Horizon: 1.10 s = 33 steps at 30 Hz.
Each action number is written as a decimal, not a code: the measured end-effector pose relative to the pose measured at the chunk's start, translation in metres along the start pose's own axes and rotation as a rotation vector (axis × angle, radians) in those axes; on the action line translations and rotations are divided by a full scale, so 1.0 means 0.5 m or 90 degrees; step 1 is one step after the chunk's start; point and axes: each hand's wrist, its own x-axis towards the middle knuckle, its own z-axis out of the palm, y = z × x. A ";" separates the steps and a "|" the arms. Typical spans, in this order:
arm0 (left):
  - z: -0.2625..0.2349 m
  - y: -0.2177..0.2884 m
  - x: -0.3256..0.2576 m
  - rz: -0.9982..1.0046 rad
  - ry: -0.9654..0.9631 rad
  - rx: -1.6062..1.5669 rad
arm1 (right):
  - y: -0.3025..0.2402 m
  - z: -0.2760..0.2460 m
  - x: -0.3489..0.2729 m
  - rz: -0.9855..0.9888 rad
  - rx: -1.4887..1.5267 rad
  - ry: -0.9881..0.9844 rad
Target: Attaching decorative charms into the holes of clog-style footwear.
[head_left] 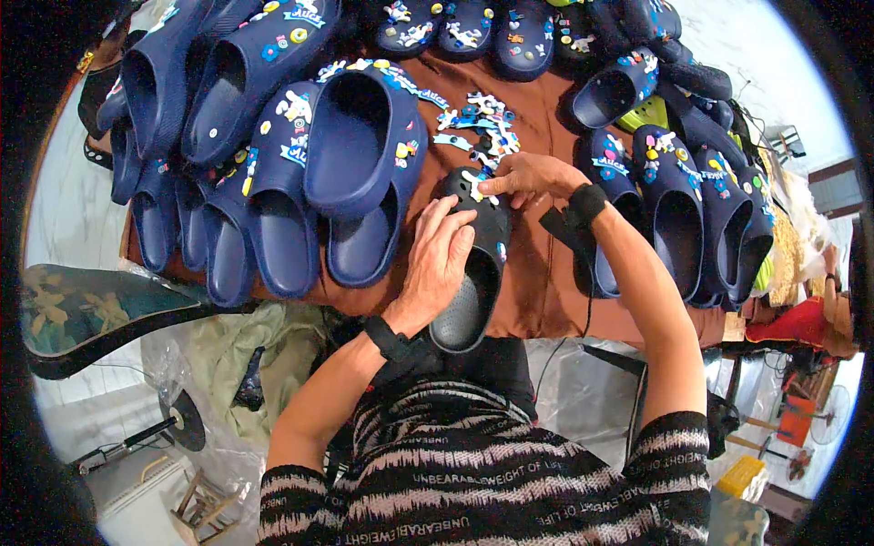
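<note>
A black clog (pixel 469 305) lies on the brown cloth in front of me, toe pointing away and heel toward my body. My left hand (pixel 437 259) is closed over its left side, fingertips on the upper near the toe. From the right, my right hand (pixel 537 182) pinches a small white shoe charm (pixel 475 187) against the top of the toe. How far the charm sits in a hole is hidden by the fingers. Just beyond the toe is a loose pile of white, blue and yellow charms (pixel 482 123).
Dark blue clogs (pixel 350 136) with charms on them are stacked at the left. More such clogs (pixel 669 214) stand at the right and along the far side. Brown cloth (pixel 546 273) covers the table. A dark patterned chair seat (pixel 100 314) is at the left. Another person's arm (pixel 833 300) shows at the far right.
</note>
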 end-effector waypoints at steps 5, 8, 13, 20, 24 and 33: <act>0.001 -0.003 0.001 -0.003 0.004 -0.005 | -0.009 -0.003 0.022 0.035 -0.036 -0.023; 0.005 -0.004 0.003 0.003 0.009 0.004 | 0.000 0.010 0.035 0.030 -0.048 -0.005; 0.006 0.004 0.012 0.018 -0.007 0.024 | 0.036 0.048 0.067 -0.204 -0.106 0.225; 0.003 0.000 0.001 0.036 0.024 0.025 | 0.024 0.104 -0.022 -0.282 -0.163 0.369; 0.002 0.006 0.001 0.034 0.029 0.025 | 0.021 0.112 -0.053 -0.386 -0.245 0.391; 0.006 0.003 0.002 0.045 0.041 0.024 | 0.029 0.106 -0.042 -0.385 -0.307 0.425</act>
